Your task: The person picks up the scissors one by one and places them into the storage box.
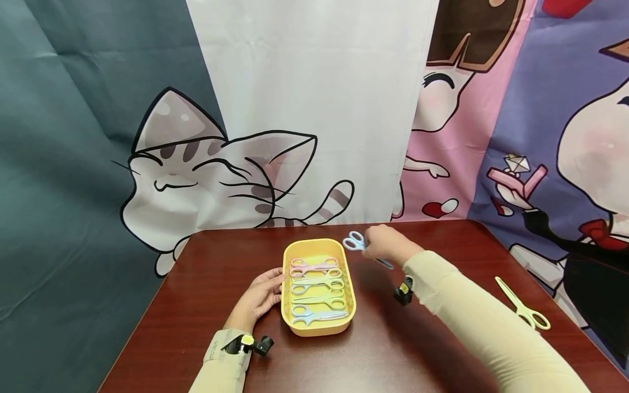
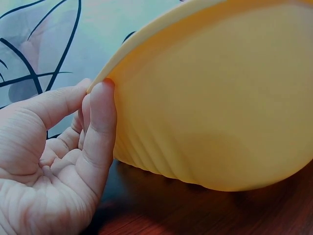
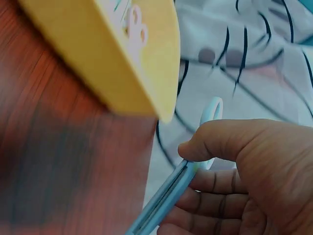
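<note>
A yellow plastic basket (image 1: 319,331) lies on the table with pink, yellow-green and blue scissors laid crosswise in it. My left hand (image 1: 262,292) is at the basket's left side; in the left wrist view its thumb and fingers (image 2: 101,105) pinch the rim. Beyond the basket's far right corner, my right hand (image 1: 385,243) holds a pair of light blue scissors (image 1: 355,240) above the table. The right wrist view shows the thumb and fingers pinching these scissors (image 3: 168,196) near the handles, their blades together and pointing away from the hand.
Yellow-green scissors (image 1: 523,308) lie by the right edge of the dark red wooden table (image 1: 196,327), beside my right forearm. A cloth backdrop (image 1: 319,82) with cartoon figures hangs behind the table. Small black wrist cameras (image 1: 404,290) stick out below both wrists.
</note>
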Available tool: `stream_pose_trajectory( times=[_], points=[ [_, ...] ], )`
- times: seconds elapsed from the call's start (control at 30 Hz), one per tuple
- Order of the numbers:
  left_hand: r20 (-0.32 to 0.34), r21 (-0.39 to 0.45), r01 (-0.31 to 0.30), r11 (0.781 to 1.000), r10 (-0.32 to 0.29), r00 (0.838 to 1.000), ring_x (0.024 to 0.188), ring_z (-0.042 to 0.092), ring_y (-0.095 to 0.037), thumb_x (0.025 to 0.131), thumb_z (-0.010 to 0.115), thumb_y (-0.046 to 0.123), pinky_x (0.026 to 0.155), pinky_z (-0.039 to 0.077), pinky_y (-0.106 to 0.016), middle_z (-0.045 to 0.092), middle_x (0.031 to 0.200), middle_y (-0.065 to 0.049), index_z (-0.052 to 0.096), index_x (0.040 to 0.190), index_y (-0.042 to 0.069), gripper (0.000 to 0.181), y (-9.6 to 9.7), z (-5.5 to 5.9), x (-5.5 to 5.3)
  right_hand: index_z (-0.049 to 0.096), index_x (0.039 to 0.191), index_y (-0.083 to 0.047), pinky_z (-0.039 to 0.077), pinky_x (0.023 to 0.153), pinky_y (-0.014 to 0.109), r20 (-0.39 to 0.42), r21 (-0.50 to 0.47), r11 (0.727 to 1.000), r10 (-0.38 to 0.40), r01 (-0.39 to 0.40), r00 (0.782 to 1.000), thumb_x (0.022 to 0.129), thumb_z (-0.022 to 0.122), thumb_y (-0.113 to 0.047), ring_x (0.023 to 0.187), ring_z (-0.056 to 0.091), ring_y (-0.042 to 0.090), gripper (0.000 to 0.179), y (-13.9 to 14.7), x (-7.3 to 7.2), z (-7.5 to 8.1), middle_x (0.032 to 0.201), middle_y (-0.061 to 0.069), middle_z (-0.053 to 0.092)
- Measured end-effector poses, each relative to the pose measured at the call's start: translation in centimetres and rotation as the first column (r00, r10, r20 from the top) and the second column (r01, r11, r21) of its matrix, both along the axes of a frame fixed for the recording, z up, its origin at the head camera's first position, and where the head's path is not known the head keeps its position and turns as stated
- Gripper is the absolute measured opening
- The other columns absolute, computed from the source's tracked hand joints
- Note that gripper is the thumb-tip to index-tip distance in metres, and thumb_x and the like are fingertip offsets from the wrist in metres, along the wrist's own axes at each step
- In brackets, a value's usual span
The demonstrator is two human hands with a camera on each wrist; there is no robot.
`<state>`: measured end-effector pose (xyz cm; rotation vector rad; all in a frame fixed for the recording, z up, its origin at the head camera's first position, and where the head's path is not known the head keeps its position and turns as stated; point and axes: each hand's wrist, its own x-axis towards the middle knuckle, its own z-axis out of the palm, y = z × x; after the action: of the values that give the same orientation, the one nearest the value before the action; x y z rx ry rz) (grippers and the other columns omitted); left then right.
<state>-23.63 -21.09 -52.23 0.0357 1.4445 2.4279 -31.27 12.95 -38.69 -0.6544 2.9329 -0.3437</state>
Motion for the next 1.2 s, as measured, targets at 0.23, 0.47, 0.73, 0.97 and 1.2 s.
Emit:
stream_pose_trajectory(
  times=[0.23,0.47,0.73,0.97,1.2],
  points=[
    [-0.012,0.002,0.006,1.000,-0.006,1.000,0.066,0.061,-0.005,0.106,0.046,0.001,0.056,0.054,-0.019,0.067,0.090,-0.002,0.050,0.119,0.004,0.014,0.0,0.1,0.0,0.058,0.072,-0.014,0.038,0.054,0.029,-0.011,0.020,0.996,0.092,-0.092,0.996,0.082,0.077,-0.023,0.059,0.046,0.015,0.024,-6.2,1.1,0.4,0.064,-0.003,0.050],
    [-0.011,0.015,0.012,1.000,-0.012,1.000,0.067,0.061,-0.006,0.106,0.045,0.000,0.057,0.054,-0.020,0.066,0.090,-0.001,0.056,0.113,0.008,0.015,0.0,0.2,0.1,0.056,0.075,-0.018,0.040,0.059,0.027,-0.015,0.050,0.967,0.253,-0.252,0.967,0.086,0.078,-0.026,0.064,0.046,0.012,0.026,-9.9,3.1,-0.2,0.067,-0.006,0.052],
    [-0.043,0.016,0.030,0.999,-0.029,0.999,0.066,0.061,-0.004,0.106,0.046,0.000,0.057,0.054,-0.020,0.067,0.086,0.001,0.058,0.109,0.010,0.016,-0.2,-0.1,-0.1,0.054,0.070,-0.019,0.038,0.058,0.024,-0.007,0.130,0.905,0.408,-0.404,0.913,0.083,0.082,-0.029,0.060,0.043,0.009,0.032,-11.7,4.6,-2.2,0.062,-0.009,0.049],
    [-0.054,0.014,0.023,1.000,-0.022,0.998,0.066,0.061,-0.004,0.106,0.046,0.000,0.057,0.054,-0.020,0.067,0.087,0.000,0.053,0.115,0.006,0.013,-0.1,-0.4,-0.1,0.052,0.067,-0.020,0.038,0.058,0.025,-0.020,0.185,0.895,0.415,-0.405,0.910,0.083,0.082,-0.035,0.059,0.042,0.010,0.037,-11.7,4.9,-4.0,0.061,-0.009,0.048],
    [-0.051,0.023,0.023,0.999,-0.022,0.998,0.066,0.060,-0.004,0.106,0.046,0.000,0.057,0.055,-0.020,0.067,0.087,0.000,0.053,0.116,0.004,0.014,-0.2,-0.2,0.0,0.050,0.066,-0.021,0.036,0.055,0.024,-0.002,0.176,0.900,0.405,-0.398,0.914,0.080,0.081,-0.024,0.057,0.042,0.009,0.035,-11.5,5.0,-5.2,0.060,-0.009,0.045]
  ],
)
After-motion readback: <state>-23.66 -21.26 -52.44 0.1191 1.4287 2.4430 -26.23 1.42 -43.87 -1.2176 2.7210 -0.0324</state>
